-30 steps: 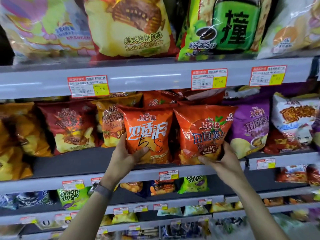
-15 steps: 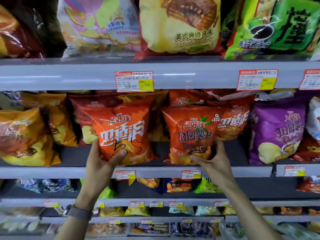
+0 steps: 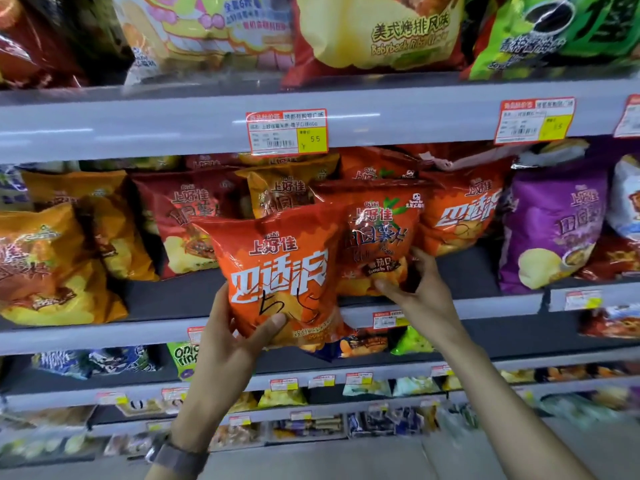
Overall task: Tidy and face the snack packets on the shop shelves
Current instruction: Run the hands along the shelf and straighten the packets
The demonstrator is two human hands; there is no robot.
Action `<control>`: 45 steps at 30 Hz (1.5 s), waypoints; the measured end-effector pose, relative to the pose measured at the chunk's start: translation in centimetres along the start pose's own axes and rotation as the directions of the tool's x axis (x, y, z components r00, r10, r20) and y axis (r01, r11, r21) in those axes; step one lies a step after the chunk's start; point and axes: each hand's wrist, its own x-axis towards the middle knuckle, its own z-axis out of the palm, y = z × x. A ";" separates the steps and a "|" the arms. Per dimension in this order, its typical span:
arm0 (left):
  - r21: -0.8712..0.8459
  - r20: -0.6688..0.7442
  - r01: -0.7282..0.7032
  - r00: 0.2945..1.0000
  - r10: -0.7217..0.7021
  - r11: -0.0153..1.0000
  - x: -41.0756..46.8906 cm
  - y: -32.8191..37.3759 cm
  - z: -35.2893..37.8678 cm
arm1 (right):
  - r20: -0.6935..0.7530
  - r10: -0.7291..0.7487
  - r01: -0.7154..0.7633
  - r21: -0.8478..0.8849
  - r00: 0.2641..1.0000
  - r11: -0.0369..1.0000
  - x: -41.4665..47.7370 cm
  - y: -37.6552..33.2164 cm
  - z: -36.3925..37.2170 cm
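Shelf (image 3: pixel 450 304) edge: orange packet (image 3: pixel 280 271) now off it, nearer camera.

Orange packet (image 3: pixel 277 271), centre: "上好佳" in white, handwritten "5.5" in black marker below. Tomato packet (image 3: pixel 377 240), at 3 o'clock from it: "Oishi", "Tomato". Yellow bag (image 3: pixel 381 32), top shelf, 12 o'clock: "美式烤排风味", "Babyback Ribs". Price tag (image 3: pixel 286 132) on shelf edge: "5 5". Green packet (image 3: pixel 183 358), 7 o'clock: "Onion rings", partly hidden.

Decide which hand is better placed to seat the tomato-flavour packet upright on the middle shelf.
Right. The right hand already grips the tomato packet at its base, above the shelf edge. The left hand is busy holding the orange packet out in front.
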 end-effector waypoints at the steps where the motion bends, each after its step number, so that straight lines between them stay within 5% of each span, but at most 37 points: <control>1: 0.015 0.024 -0.005 1.000 0.004 1.000 -0.3 0.1 0.5 | -0.002 -0.009 0.009 -0.022 1.000 1.000 -0.4 0.2 -0.3; 10: 0.027 0.233 -0.038 0.972 0.031 0.999 -1.0 2.7 8.7 | -0.012 0.064 -0.062 0.118 0.998 0.991 -4.5 2.1 -5.8; 15: 0.039 0.255 -0.104 0.963 0.090 0.994 -0.4 3.9 15.1 | -0.048 0.076 -0.061 0.258 0.996 0.964 -5.0 2.2 -9.7; 20: 0.029 0.229 -0.142 0.964 0.132 0.989 0.7 4.4 22.0 | 0.077 0.005 -0.033 0.365 0.997 0.931 -4.4 3.4 -14.0; 27: 0.068 0.049 -0.158 0.987 0.155 0.985 3.0 3.0 28.4 | 0.156 -0.063 0.032 0.196 0.986 0.980 -1.4 6.2 -17.4; 45: 0.211 0.046 -0.036 0.999 0.027 0.977 3.0 1.7 29.4 | 0.273 -0.138 0.141 0.012 0.952 0.990 0.5 9.8 -17.0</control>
